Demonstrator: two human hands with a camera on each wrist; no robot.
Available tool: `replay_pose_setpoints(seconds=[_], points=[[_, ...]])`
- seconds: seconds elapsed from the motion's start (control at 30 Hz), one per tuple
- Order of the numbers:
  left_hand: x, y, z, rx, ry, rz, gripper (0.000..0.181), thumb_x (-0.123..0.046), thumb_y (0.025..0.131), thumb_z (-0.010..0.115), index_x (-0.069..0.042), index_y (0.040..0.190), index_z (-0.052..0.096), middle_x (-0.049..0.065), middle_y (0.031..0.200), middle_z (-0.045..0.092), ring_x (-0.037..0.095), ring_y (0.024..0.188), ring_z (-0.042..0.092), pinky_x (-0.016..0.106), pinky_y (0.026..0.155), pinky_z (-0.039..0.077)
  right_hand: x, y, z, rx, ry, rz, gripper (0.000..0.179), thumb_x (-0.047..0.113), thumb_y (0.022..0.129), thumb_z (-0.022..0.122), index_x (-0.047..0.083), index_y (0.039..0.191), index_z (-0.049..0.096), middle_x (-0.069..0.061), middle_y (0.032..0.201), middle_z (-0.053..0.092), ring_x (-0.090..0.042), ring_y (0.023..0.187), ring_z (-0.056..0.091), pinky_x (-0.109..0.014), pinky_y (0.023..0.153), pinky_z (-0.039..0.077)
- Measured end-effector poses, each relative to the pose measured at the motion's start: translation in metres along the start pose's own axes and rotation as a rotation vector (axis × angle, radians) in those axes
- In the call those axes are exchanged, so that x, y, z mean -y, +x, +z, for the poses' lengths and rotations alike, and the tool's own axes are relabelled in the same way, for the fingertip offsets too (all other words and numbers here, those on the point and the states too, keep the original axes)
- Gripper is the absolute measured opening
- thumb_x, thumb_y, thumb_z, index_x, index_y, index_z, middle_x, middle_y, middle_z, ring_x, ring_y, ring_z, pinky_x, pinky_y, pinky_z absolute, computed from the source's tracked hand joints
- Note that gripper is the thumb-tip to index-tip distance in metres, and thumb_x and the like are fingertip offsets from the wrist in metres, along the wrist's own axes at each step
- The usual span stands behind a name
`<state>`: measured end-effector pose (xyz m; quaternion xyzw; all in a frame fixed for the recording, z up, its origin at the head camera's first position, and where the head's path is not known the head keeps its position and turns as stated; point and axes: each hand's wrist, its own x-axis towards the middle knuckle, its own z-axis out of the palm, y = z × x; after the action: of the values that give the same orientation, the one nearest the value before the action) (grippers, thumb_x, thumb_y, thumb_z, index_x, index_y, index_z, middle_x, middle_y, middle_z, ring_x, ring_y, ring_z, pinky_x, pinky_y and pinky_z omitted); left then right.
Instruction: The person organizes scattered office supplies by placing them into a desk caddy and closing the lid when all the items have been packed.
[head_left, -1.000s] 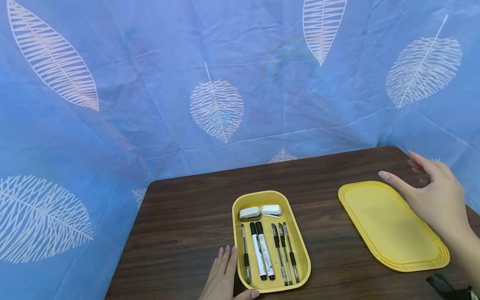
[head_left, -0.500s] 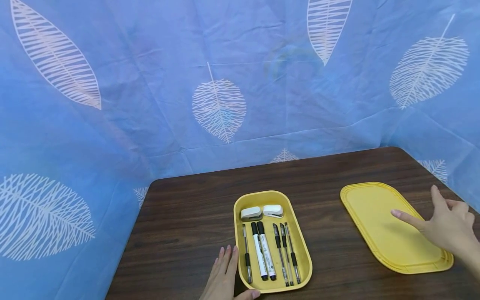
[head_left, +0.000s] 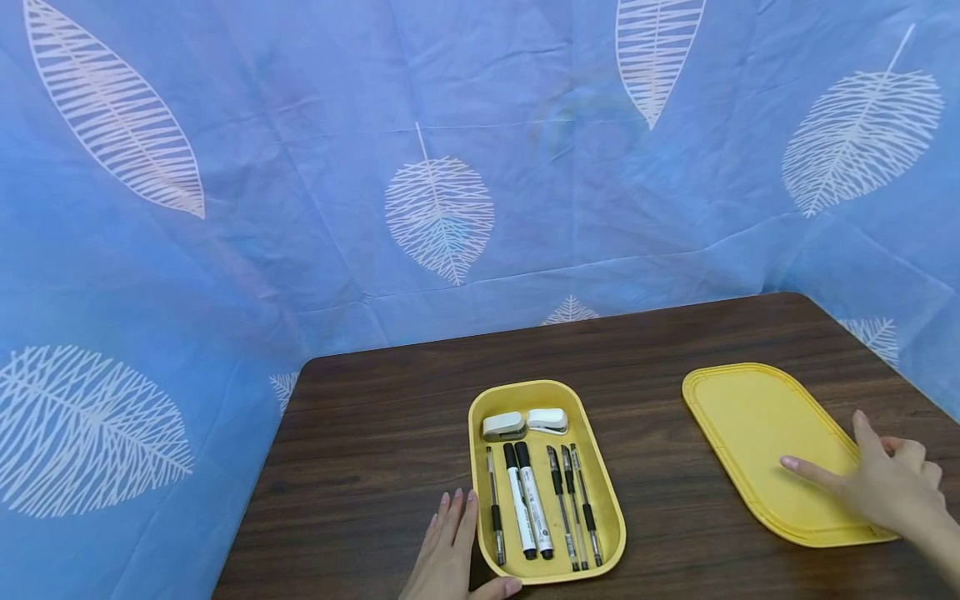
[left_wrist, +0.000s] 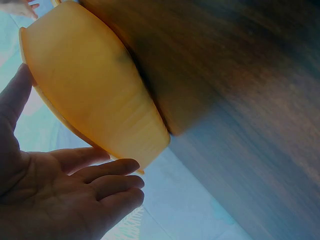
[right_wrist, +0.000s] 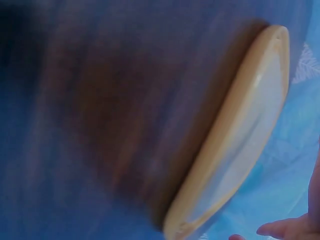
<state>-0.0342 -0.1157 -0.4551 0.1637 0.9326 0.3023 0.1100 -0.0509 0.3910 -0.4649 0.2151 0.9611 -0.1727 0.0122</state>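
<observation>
A yellow tray (head_left: 604, 467) lies lengthwise at the table's near middle. Two white mini staplers (head_left: 504, 426) sit at its far end; below them are two white markers with black caps (head_left: 520, 508) and several clear pens with black grips (head_left: 495, 504). My left hand (head_left: 442, 550) rests at the tray's left side, fingers extended along the wall, thumb at the near rim. The left wrist view shows thumb and forefinger against the rim. To the right lies a flat yellow lid (head_left: 750, 433). Over its right edge is my right hand (head_left: 888, 483), thumb and forefinger spread, nothing between them.
The dark wood-grain table (head_left: 375, 450) extends on both sides of the tray, and a strip of it separates tray and lid. A blue cloth with white leaf prints (head_left: 315, 208) hangs behind and around the table.
My right hand has come down and toward me, from above the lid's far right to its near right edge. My left hand, the tray and the lid stay in place.
</observation>
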Motion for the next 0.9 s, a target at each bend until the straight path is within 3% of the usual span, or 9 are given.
replay_pose_setpoints(seconds=[0.23, 0.43, 0.9], points=[[-0.001, 0.0, -0.001, 0.013, 0.003, -0.012, 0.106, -0.067, 0.079, 0.064, 0.0, 0.152, 0.025, 0.028, 0.156, 0.024, 0.046, 0.146, 0.019, 0.064, 0.113, 0.023, -0.006, -0.003, 0.011, 0.113, -0.04, 0.101, 0.133, 0.082, 0.076, 0.051, -0.006, 0.143, -0.022, -0.051, 0.12, 0.013, -0.063, 0.099, 0.023, -0.064, 0.073, 0.034], [-0.001, 0.0, -0.001, 0.018, -0.003, -0.02, 0.106, -0.066, 0.079, 0.064, -0.001, 0.152, 0.025, 0.027, 0.157, 0.023, 0.045, 0.146, 0.019, 0.064, 0.114, 0.022, -0.003, -0.009, 0.012, 0.173, -0.032, 0.187, 0.135, 0.082, 0.074, 0.053, -0.003, 0.144, -0.025, -0.049, 0.121, 0.011, -0.067, 0.108, 0.02, -0.073, 0.083, 0.031], [0.0, 0.0, 0.0, 0.003, -0.003, -0.011, 0.107, -0.066, 0.078, 0.065, 0.0, 0.152, 0.025, 0.028, 0.156, 0.024, 0.045, 0.146, 0.019, 0.064, 0.114, 0.022, -0.018, -0.006, 0.024, 0.166, -0.094, 0.143, 0.138, 0.084, 0.071, 0.055, -0.002, 0.144, -0.024, -0.05, 0.121, 0.012, -0.071, 0.108, 0.018, -0.077, 0.085, 0.028]])
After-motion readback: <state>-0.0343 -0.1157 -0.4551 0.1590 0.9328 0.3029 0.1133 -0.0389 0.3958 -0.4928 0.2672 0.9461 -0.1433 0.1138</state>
